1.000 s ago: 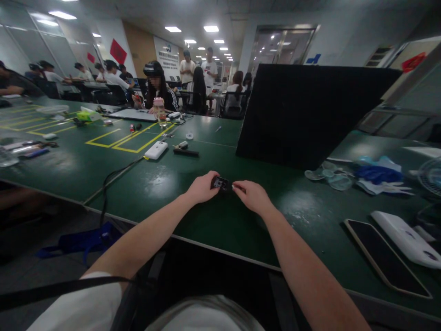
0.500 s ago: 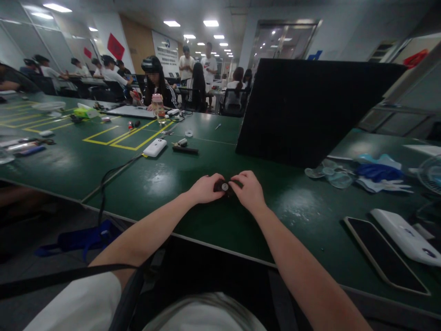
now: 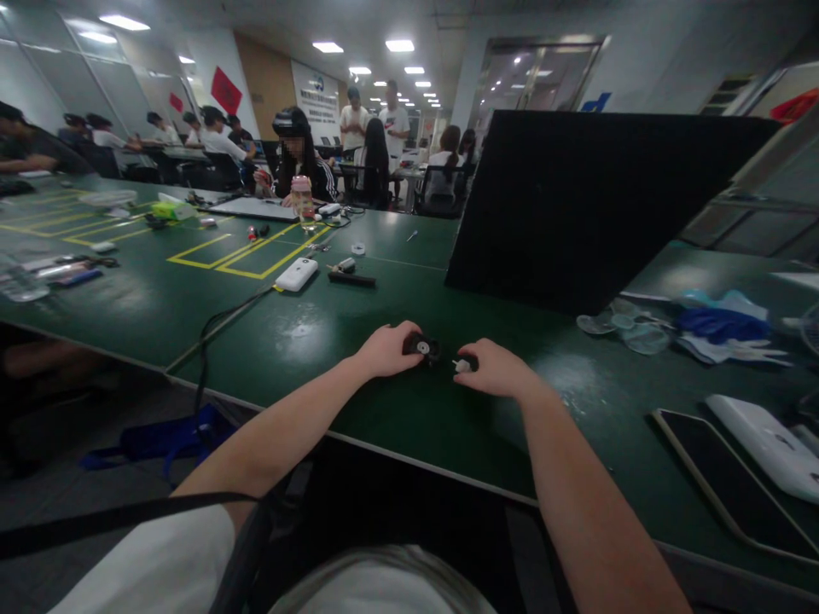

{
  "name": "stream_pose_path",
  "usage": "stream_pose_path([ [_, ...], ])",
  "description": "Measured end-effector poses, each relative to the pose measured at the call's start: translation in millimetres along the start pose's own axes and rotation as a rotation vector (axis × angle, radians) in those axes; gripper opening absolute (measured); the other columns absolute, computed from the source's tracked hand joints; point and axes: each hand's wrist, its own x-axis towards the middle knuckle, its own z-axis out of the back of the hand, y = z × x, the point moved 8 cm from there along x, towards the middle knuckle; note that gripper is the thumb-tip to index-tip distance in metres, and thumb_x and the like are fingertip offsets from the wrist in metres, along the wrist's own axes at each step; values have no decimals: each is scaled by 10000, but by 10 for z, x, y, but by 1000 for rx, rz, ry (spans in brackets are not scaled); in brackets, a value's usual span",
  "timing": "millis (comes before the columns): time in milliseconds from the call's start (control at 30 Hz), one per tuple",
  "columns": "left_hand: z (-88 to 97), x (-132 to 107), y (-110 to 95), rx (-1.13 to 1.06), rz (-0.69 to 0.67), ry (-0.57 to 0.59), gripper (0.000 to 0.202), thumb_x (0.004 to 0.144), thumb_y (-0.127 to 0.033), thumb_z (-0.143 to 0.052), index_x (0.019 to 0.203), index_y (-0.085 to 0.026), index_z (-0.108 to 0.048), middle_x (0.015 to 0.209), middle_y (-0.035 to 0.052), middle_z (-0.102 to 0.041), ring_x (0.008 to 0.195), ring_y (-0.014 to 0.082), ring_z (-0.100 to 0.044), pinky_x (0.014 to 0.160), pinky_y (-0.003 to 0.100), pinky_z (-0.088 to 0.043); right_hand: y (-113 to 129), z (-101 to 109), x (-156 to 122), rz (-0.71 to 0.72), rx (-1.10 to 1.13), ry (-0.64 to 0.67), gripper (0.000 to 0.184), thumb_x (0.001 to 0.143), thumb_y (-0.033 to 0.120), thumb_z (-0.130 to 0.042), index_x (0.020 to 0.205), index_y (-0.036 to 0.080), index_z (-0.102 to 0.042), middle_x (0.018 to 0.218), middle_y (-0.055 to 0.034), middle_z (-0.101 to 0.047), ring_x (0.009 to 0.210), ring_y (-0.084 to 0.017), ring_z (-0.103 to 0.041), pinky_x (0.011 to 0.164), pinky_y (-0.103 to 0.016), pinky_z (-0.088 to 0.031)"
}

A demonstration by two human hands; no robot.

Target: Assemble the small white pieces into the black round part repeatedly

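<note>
Near the front of the green table, my left hand is closed around a small black part. A pale round disc with a dark centre shows on its face, and its left side is hidden by my fingers. To the right, across a small gap, my right hand pinches a small black-and-white piece between thumb and fingers. Its white end points left, toward the black part, and the two do not touch. What exactly either piece is I cannot make out.
A large black panel stands beyond my right hand. Clear fan blades, blue and white gloves, a phone and a white device lie right. Farther left are a black bar, a white box and a bottle.
My right hand has drawn away to the right from the black part, and the white-ended piece now shows in its fingers. My left hand keeps its hold; the view has shifted slightly.
</note>
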Motion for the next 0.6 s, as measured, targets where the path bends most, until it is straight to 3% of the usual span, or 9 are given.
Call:
stream_pose_path([
  [133,7,5,-10,-4,10,-4,445,835,-390,-685,1235,-244,-557,1066,44,-738,1021,262,-697,985,435,-509,-45,-26,13,-93,38,-24,415,816,312,-680,1222,227,-665,1132,-86,-705,969,-255,-668,766,-360,-520],
  [267,17,0,-46,7,-4,-5,449,827,-373,-693,1233,-237,-559,1069,50,-737,1031,266,-696,993,439,-506,213,51,-50,27,227,-133,346,861,313,-636,1198,235,-639,1076,-58,-702,878,-206,-656,719,-328,-521],
  [400,40,-15,-76,14,-32,-21,445,827,-381,-689,1227,-233,-562,1087,49,-733,1038,266,-690,985,438,-507,496,65,-122,151,279,-174,269,878,313,-617,1126,228,-675,1078,-61,-689,871,-200,-638,732,-333,-521],
  [500,37,-16,-85,5,-41,-15,436,840,-403,-676,1226,-235,-563,1090,48,-732,1035,264,-689,956,425,-518,569,64,-127,195,294,-237,386,868,301,-647,1248,236,-646,1215,-79,-660,986,-219,-641,804,-345,-532],
  [600,24,-9,-76,3,-30,-9,445,843,-423,-673,1229,-231,-560,1064,50,-734,1013,262,-693,930,413,-525,501,19,-81,152,317,-256,516,851,322,-691,1352,246,-590,1271,-79,-650,1017,-227,-648,804,-344,-543],
])
